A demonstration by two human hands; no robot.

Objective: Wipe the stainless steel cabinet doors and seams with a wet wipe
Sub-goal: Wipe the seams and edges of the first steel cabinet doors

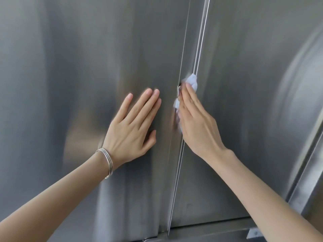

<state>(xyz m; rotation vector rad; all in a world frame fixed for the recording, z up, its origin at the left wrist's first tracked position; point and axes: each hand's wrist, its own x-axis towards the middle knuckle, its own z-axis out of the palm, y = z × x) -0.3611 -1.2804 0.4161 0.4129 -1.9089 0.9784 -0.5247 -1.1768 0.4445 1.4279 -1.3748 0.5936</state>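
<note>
Head view is pretty much all brushed steel. The left door (70, 75) fills everything from 12 round to 9 o'clock, and the right door (258, 110) takes the 3 o'clock side. The seam (175, 189) between them runs from 12 down to 6 o'clock, leaning a bit.

The left hand (132, 126) lies flat on the left door just to the 9 o'clock side of the seam. Its fingers are straight and close together, pointing to about 1 o'clock, with the thumb stuck out toward the seam. It isn't holding anything. There's a stack of thin silver bangles (107, 162) on that wrist.

The right hand (197, 123) is right on the seam, at 3 o'clock from the left one and not touching it. Its fingers are straight and narrow, pointing to about 11 o'clock. They're pressing the wet wipe (192, 81) against the door edge. The wipe is a bunched pale blue-white wad. It pokes out past the fingertips at 12 o'clock, and more of it shows along the hand's 9 o'clock edge. I can't tell what the right thumb is doing because it's hidden behind the hand.

The forearms come in from 7 and 5 o'clock. A steel base rail (209, 230) sits under the doors at 6 o'clock.
</note>
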